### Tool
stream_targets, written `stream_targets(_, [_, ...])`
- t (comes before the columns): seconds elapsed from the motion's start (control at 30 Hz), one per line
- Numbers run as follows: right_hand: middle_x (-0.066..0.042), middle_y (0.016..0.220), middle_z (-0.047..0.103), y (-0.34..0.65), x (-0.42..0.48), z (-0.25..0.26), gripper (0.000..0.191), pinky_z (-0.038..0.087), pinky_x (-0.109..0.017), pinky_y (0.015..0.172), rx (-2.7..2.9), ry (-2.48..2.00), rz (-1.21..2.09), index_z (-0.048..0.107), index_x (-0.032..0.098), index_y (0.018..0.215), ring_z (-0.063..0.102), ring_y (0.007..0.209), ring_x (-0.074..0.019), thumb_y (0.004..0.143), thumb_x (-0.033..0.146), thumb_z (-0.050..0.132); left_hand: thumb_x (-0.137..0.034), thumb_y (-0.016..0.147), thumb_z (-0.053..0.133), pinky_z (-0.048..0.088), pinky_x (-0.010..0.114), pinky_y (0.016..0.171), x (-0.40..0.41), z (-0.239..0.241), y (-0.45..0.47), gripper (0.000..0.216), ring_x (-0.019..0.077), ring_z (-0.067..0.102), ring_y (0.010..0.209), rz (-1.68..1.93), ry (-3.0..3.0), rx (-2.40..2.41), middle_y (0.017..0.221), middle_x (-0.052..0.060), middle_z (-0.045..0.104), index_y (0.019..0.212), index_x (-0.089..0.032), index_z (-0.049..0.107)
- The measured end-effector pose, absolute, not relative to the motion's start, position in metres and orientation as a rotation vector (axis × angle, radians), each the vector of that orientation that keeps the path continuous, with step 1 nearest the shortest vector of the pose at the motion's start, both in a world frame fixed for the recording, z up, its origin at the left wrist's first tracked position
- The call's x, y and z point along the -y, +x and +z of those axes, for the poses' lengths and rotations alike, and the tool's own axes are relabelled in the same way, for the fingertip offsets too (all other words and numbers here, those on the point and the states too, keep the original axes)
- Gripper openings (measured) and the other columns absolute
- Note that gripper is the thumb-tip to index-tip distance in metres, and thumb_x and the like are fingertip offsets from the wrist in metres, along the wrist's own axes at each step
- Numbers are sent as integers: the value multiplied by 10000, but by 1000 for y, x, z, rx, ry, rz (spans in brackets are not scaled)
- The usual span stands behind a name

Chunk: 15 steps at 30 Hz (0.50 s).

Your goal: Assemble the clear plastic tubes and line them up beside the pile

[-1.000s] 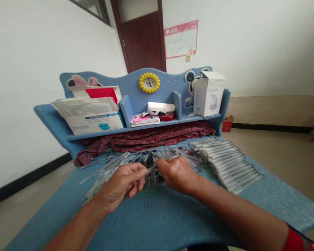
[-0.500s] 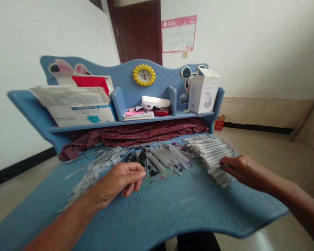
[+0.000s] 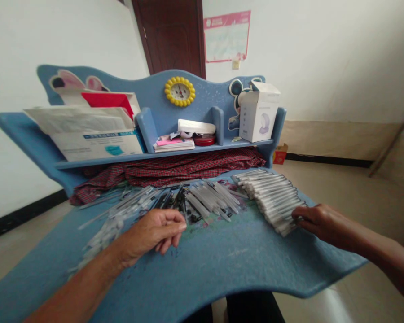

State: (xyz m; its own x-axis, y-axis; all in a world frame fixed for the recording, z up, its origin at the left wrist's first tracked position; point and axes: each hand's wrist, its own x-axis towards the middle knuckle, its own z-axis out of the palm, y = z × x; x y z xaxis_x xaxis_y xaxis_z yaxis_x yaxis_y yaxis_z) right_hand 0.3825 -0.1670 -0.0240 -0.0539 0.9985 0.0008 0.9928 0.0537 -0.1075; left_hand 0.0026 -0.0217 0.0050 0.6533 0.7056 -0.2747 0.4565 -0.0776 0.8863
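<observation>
One pen row (image 3: 271, 197), one loose heap (image 3: 188, 202), two hands: right hand (image 3: 318, 222) has slid to the row's near end, grip unclear; left hand (image 3: 151, 231) lies curled, grip closed.

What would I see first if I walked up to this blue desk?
The big messy heap of pen parts spread across the middle of the blue desk, with the left hand at its near edge. Right of it lies a neat row of white pens, the right hand touching its near end. A yellow clock sits on the back panel.
</observation>
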Motion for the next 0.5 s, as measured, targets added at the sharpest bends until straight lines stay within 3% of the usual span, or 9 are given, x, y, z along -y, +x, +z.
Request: stream_targets(0.5, [-41, 670, 650, 389, 167, -34, 226, 421, -272, 578, 2162, -2087, 163, 623, 234, 906, 621, 618, -187, 818, 274, 419, -385, 775, 555, 279, 151, 372, 23, 10, 2, 258, 37, 439, 374, 274, 1758, -958, 572, -15, 595, 759, -127, 540])
